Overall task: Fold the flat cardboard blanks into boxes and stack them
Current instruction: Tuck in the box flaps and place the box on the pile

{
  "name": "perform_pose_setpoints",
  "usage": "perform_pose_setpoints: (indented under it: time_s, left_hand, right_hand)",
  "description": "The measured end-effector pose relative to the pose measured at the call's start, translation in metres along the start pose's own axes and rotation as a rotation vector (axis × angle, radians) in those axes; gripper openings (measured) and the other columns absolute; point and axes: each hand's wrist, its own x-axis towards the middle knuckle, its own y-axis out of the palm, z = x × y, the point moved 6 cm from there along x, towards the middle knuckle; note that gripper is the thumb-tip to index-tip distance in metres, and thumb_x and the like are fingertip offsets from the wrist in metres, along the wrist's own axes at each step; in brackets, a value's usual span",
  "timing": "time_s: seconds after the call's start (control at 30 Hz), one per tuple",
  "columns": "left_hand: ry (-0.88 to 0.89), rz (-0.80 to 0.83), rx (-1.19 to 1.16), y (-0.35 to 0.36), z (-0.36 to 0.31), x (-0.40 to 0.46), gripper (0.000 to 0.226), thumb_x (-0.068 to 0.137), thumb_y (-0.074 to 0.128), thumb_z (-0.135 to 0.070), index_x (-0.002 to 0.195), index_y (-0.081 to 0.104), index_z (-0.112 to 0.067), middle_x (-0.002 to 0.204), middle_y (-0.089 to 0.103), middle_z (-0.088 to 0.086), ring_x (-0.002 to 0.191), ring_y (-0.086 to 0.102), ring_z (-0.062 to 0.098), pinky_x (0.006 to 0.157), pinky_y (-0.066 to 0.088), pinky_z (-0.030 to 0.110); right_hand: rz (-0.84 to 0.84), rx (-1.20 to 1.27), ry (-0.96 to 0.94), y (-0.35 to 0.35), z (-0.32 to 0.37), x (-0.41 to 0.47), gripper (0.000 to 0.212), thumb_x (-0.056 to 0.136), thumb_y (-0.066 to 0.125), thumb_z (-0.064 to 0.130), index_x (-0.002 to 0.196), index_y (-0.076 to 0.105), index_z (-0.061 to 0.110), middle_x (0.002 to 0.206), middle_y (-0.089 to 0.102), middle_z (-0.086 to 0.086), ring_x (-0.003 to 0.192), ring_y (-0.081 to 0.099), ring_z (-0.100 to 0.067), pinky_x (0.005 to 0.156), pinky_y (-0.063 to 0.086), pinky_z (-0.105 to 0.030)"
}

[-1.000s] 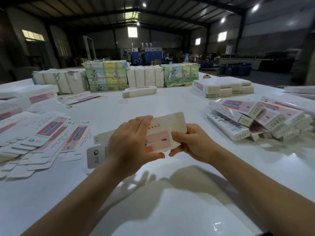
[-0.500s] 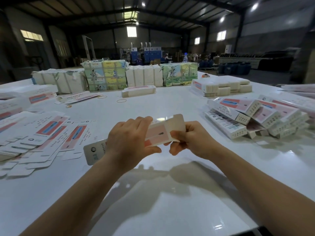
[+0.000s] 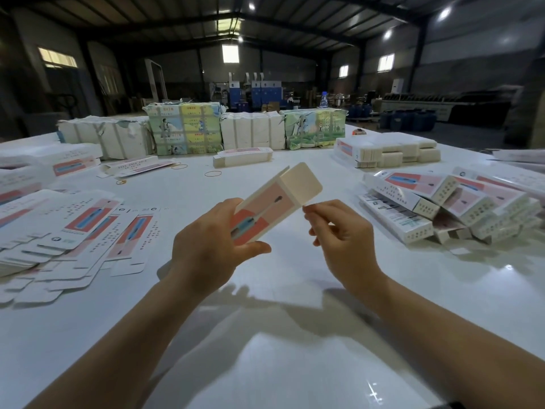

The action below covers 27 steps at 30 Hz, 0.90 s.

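The left hand (image 3: 206,249) grips a half-formed pink-and-white box (image 3: 267,212) above the white table (image 3: 280,364), its end flap (image 3: 302,181) standing open toward the far right. The right hand (image 3: 343,240), fingers curled, pinches the box's near-right corner. Flat blanks (image 3: 73,231) lie fanned at left; folded boxes (image 3: 448,208) are piled at right.

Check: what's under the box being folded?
Under the box, gripped by the left hand, only bare table and shadow show. That hand covers the box's near end.
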Motion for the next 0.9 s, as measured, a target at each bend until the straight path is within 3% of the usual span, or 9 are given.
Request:
perform_pose_setpoints:
  time_s: [0.17,0.27,0.37,0.57,0.63,0.7,0.77,0.8,0.9]
  left_hand:
    - [0.025,-0.052,0.019,-0.004,0.000,0.002,0.079,0.063,0.056,-0.068,0.126,0.050,-0.021,0.112,0.065,0.000,0.078,0.056,0.015,0.062,0.046,0.026]
    - [0.022,-0.043,0.039,-0.002,-0.001,0.001,0.080,0.063,0.056,-0.067,0.128,0.049,-0.020,0.114,0.064,0.000,0.084,0.063,0.020,0.067,0.050,0.031]
    - [0.047,-0.034,0.079,0.001,-0.005,0.000,0.078,0.066,0.064,-0.063,0.128,0.051,-0.018,0.112,0.065,0.002,0.084,0.065,0.022,0.066,0.051,0.033]
    - [0.083,0.015,0.156,0.008,-0.010,-0.002,0.076,0.067,0.076,-0.053,0.128,0.052,-0.016,0.110,0.066,0.005,0.082,0.064,0.026,0.067,0.055,0.038]
    - [0.077,0.035,0.160,0.008,-0.008,-0.003,0.076,0.067,0.075,-0.054,0.129,0.051,-0.017,0.111,0.065,0.004,0.083,0.064,0.025,0.069,0.055,0.038]
    - [0.073,0.046,0.174,0.007,-0.007,-0.002,0.076,0.067,0.075,-0.055,0.129,0.051,-0.017,0.111,0.065,0.003,0.083,0.064,0.025,0.068,0.055,0.038]
    - [0.100,0.066,0.226,0.007,-0.008,-0.001,0.076,0.065,0.078,-0.053,0.126,0.055,-0.013,0.106,0.067,0.006,0.078,0.064,0.027,0.064,0.055,0.039]
    - [0.121,0.078,0.262,0.008,-0.008,-0.001,0.076,0.063,0.080,-0.051,0.123,0.057,-0.010,0.101,0.069,0.008,0.074,0.064,0.028,0.061,0.054,0.039]
    - [0.146,0.091,0.309,0.008,-0.010,-0.002,0.076,0.058,0.085,-0.048,0.116,0.062,-0.004,0.092,0.070,0.011,0.066,0.064,0.030,0.055,0.053,0.039]
  right_hand:
    - [-0.046,0.088,0.088,0.000,-0.002,-0.001,0.034,0.088,0.054,-0.009,0.118,0.062,0.006,0.096,0.064,-0.005,0.075,0.063,-0.019,0.059,0.056,-0.022]
    - [-0.027,0.030,-0.003,0.001,0.005,0.000,0.036,0.088,0.052,-0.010,0.122,0.059,0.000,0.099,0.063,-0.007,0.074,0.062,-0.018,0.064,0.055,-0.019]
    - [0.012,-0.025,-0.043,0.005,0.009,0.000,0.036,0.087,0.051,-0.010,0.121,0.060,-0.002,0.098,0.058,-0.011,0.076,0.056,-0.015,0.065,0.052,-0.025]
    - [0.126,-0.088,-0.120,0.012,0.013,-0.004,0.023,0.078,0.053,-0.013,0.092,0.069,-0.004,0.090,0.058,-0.011,0.070,0.046,-0.008,0.059,0.035,-0.009]
    - [0.123,-0.089,-0.087,0.011,0.009,-0.004,0.032,0.077,0.056,-0.015,0.103,0.067,0.000,0.089,0.060,-0.007,0.067,0.046,-0.008,0.059,0.036,-0.009]
    - [0.145,-0.043,0.006,0.011,0.003,-0.002,0.062,0.080,0.059,-0.011,0.133,0.046,0.017,0.087,0.057,0.001,0.066,0.050,-0.011,0.058,0.042,-0.013]
    - [0.239,-0.016,0.062,0.015,-0.002,-0.002,0.085,0.081,0.059,-0.009,0.142,0.016,0.032,0.085,0.054,0.006,0.066,0.052,-0.013,0.060,0.046,-0.017]
    - [0.292,-0.020,0.082,0.017,-0.005,-0.003,0.088,0.081,0.058,-0.009,0.141,0.012,0.036,0.084,0.053,0.005,0.066,0.052,-0.014,0.061,0.046,-0.019]
    - [0.313,-0.109,0.039,0.019,-0.006,-0.003,0.070,0.081,0.058,-0.011,0.141,0.038,0.019,0.090,0.057,-0.001,0.067,0.051,-0.005,0.063,0.042,-0.010]
